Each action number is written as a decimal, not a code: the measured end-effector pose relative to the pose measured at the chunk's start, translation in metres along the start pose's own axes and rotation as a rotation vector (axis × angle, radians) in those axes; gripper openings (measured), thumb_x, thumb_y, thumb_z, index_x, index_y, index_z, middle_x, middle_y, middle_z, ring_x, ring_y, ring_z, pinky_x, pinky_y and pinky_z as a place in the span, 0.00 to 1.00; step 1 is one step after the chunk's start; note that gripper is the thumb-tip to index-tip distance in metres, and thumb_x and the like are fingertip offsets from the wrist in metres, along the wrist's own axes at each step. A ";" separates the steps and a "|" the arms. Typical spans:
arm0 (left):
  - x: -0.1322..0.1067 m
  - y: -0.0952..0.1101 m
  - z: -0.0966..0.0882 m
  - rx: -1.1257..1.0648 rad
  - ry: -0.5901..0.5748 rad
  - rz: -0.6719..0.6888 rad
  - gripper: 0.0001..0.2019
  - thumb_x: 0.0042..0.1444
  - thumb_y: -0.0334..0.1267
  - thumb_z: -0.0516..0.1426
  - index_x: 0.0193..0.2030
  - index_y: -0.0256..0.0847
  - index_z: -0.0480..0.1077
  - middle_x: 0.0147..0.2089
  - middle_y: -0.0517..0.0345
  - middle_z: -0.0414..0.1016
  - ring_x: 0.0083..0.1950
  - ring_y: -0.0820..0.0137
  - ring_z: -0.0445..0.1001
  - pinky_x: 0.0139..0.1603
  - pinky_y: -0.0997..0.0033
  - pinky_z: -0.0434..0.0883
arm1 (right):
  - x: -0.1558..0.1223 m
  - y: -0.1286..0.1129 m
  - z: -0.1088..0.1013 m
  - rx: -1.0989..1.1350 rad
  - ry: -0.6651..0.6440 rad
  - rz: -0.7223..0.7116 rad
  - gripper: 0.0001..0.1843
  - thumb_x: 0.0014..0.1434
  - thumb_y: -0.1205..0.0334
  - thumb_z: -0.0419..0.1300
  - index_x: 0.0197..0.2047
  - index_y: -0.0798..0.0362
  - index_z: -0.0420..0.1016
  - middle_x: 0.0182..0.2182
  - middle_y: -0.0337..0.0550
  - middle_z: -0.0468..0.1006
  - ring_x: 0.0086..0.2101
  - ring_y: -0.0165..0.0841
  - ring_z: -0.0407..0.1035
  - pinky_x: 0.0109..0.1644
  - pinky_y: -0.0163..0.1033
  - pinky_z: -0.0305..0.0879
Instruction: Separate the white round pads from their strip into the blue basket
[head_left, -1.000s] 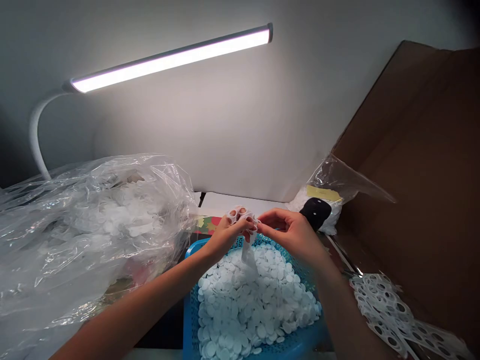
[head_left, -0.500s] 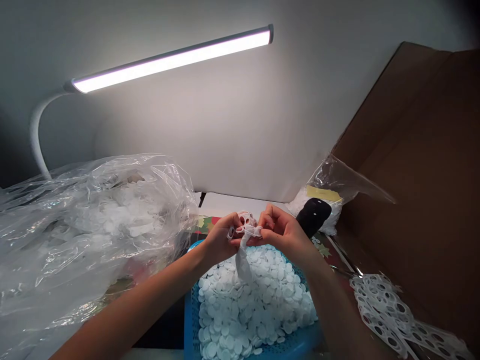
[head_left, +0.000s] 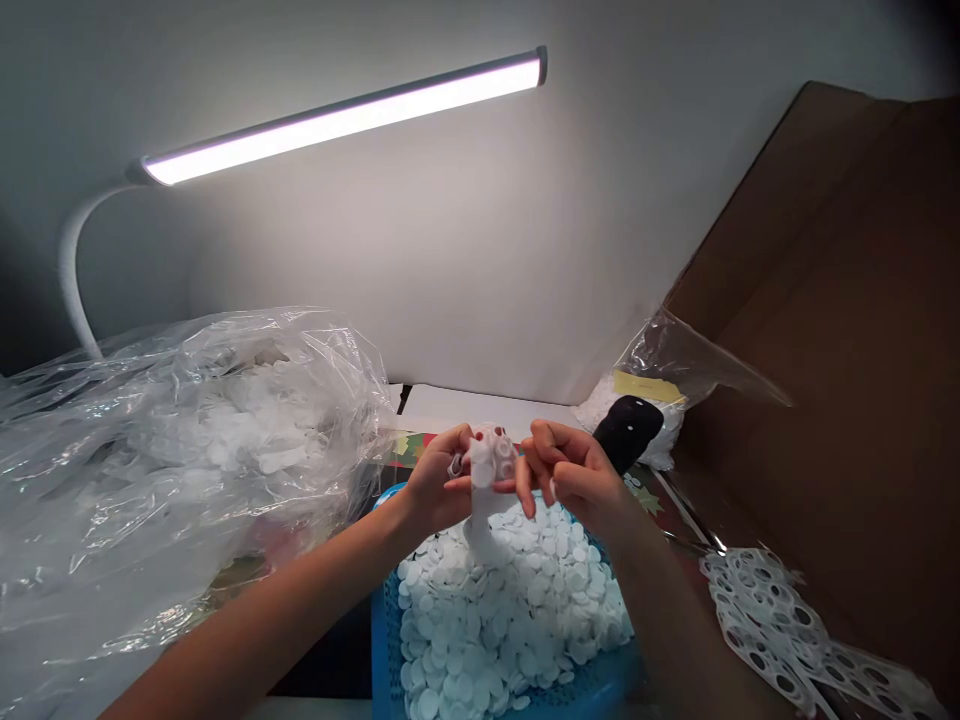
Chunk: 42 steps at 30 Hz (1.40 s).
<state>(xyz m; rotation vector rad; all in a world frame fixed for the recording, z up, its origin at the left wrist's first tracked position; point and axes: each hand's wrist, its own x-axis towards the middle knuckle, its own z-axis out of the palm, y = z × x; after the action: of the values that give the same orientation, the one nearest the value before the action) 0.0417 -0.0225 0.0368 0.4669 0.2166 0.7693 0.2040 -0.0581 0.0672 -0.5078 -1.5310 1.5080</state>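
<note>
Drawn inward now, my left grip (head_left: 442,482) clenches the white perforated strip (head_left: 487,465), its long axis hanging down over the blue mesh basket (head_left: 387,630) of round white discs (head_left: 487,620); my right grip (head_left: 574,478) sits just beside it, hold unclear.

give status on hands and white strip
Left hand holding white punched strip, right hand against it. Above blue basket of white discs. Black object by right hand.
</note>
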 end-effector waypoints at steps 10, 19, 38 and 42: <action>0.006 0.000 -0.004 0.012 0.005 0.039 0.01 0.38 0.29 0.50 0.20 0.36 0.61 0.15 0.63 0.56 0.14 0.79 0.55 0.12 0.83 0.50 | -0.006 -0.012 0.010 -0.861 0.204 -0.058 0.09 0.51 0.74 0.54 0.35 0.50 0.62 0.30 0.34 0.67 0.33 0.29 0.64 0.39 0.36 0.60; 0.002 -0.002 -0.004 0.259 0.032 0.095 0.12 0.48 0.39 0.58 0.21 0.37 0.63 0.20 0.62 0.63 0.24 0.74 0.67 0.23 0.77 0.62 | -0.004 -0.010 0.016 -1.022 0.068 -0.030 0.09 0.60 0.65 0.58 0.44 0.47 0.68 0.37 0.34 0.73 0.36 0.28 0.67 0.40 0.34 0.63; 0.008 -0.008 -0.002 0.511 0.068 0.253 0.15 0.43 0.32 0.62 0.19 0.36 0.57 0.17 0.69 0.51 0.17 0.84 0.47 0.16 0.81 0.43 | -0.004 -0.005 0.022 -1.183 0.116 -0.078 0.02 0.62 0.65 0.57 0.36 0.50 0.67 0.33 0.36 0.71 0.30 0.28 0.66 0.36 0.34 0.62; 0.008 -0.004 -0.002 0.402 0.132 0.216 0.20 0.46 0.35 0.63 0.19 0.38 0.52 0.14 0.72 0.45 0.15 0.85 0.42 0.15 0.82 0.43 | -0.009 -0.009 0.030 -1.224 0.034 -0.068 0.05 0.63 0.68 0.55 0.33 0.51 0.65 0.33 0.37 0.71 0.31 0.29 0.65 0.37 0.35 0.60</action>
<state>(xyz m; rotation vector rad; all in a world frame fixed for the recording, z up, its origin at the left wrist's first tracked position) 0.0498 -0.0187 0.0332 0.8304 0.4537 0.9732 0.1869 -0.0834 0.0771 -1.1163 -2.2963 0.3370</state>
